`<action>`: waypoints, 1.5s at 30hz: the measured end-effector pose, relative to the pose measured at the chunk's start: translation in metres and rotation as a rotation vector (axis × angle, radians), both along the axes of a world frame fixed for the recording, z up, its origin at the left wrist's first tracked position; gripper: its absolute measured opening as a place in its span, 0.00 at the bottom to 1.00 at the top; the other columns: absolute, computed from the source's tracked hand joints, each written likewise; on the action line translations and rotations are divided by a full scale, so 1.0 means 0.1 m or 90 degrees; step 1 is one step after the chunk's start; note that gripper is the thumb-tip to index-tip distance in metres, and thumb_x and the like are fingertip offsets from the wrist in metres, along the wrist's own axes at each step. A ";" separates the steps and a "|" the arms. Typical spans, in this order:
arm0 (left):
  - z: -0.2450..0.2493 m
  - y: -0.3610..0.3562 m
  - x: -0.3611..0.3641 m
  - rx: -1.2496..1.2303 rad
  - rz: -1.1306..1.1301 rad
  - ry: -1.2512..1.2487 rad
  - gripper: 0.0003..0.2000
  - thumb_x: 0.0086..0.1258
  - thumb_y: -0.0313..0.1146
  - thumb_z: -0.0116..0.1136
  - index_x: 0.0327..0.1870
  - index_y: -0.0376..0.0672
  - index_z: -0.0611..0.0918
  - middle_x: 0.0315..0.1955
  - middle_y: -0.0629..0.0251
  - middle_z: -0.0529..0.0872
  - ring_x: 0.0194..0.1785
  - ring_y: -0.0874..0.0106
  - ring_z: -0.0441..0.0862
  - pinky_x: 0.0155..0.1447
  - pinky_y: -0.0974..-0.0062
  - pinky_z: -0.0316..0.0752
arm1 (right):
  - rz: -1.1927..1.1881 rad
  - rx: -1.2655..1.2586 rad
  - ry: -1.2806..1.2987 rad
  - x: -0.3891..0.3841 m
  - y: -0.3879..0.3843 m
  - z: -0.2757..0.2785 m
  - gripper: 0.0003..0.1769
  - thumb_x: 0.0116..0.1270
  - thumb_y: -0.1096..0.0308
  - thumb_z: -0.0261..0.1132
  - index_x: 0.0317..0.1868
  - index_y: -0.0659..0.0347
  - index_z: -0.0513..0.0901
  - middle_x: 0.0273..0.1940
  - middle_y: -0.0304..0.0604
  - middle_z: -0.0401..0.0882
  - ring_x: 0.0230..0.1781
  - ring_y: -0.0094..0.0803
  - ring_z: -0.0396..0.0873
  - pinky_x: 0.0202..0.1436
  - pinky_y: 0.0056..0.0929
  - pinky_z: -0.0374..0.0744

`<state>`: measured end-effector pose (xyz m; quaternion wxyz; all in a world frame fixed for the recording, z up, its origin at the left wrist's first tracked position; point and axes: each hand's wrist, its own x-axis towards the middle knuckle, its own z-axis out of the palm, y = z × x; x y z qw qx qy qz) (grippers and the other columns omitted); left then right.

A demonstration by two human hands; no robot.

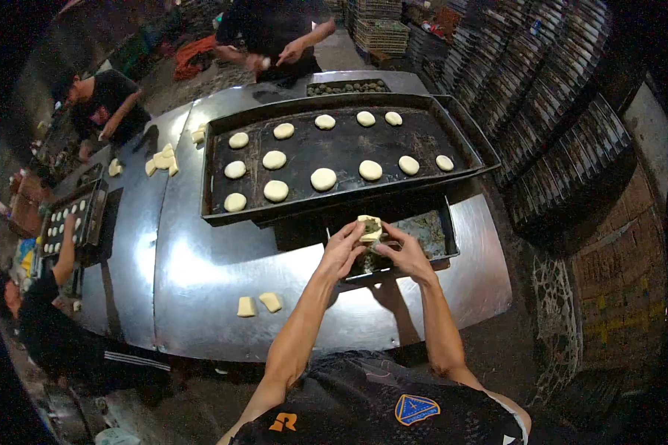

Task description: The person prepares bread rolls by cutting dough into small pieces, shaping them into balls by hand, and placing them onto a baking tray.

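A piece of pale dough (379, 235) is held between both my hands, with a dark greenish filling (369, 225) in its middle. My left hand (341, 251) grips its left side, fingers curled and the thumb near the filling. On the right side, my right hand (407, 254) pinches the dough's edge. Both hands hover over a small dark tray (453, 236) smeared with greenish filling. To the left of my forearm, two cut dough pieces (246, 306) lie on the metal table (215, 259). Beyond my hands, flat dough rounds (323, 179) sit spaced on a large black baking tray (393, 194).
A small tray of dark balls (346, 87) stands at the back. More dough pieces (162, 160) lie on the table's left. Co-workers work across the table (274, 33) and at the left (100, 107); another reaches over a second tray (65, 256). Stacked trays (527, 96) rise at right.
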<state>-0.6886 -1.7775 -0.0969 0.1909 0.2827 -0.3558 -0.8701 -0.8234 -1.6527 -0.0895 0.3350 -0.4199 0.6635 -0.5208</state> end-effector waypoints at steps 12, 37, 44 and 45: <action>0.09 0.26 0.05 -0.728 0.067 -0.145 0.16 0.70 0.21 0.49 0.58 0.36 0.76 0.52 0.50 0.82 0.51 0.62 0.83 0.56 0.72 0.74 | -0.084 -0.129 0.267 0.24 -0.08 0.44 0.13 0.62 0.74 0.67 0.48 0.63 0.84 0.49 0.48 0.80 0.42 0.37 0.83 0.46 0.30 0.82; 0.06 0.63 1.84 0.023 0.308 0.223 0.13 0.75 0.36 0.53 0.55 0.44 0.70 0.48 0.61 0.79 0.48 0.74 0.79 0.56 0.72 0.73 | 0.238 -0.152 0.291 1.72 -0.28 0.53 0.13 0.58 0.73 0.71 0.45 0.64 0.84 0.32 0.46 0.80 0.37 0.34 0.81 0.38 0.30 0.79; -0.07 0.58 1.97 -0.077 0.254 0.165 0.11 0.73 0.35 0.56 0.49 0.39 0.76 0.39 0.69 0.79 0.44 0.80 0.77 0.51 0.79 0.74 | 0.211 -0.089 0.194 1.79 -0.23 0.40 0.10 0.59 0.71 0.71 0.41 0.64 0.86 0.42 0.47 0.81 0.40 0.32 0.81 0.43 0.27 0.80; -0.06 0.60 1.94 -0.071 0.254 0.164 0.11 0.73 0.35 0.56 0.49 0.39 0.76 0.39 0.69 0.79 0.44 0.80 0.77 0.51 0.79 0.74 | 0.212 -0.082 0.193 1.81 -0.23 0.42 0.10 0.59 0.71 0.71 0.41 0.64 0.86 0.42 0.47 0.81 0.40 0.32 0.81 0.43 0.27 0.80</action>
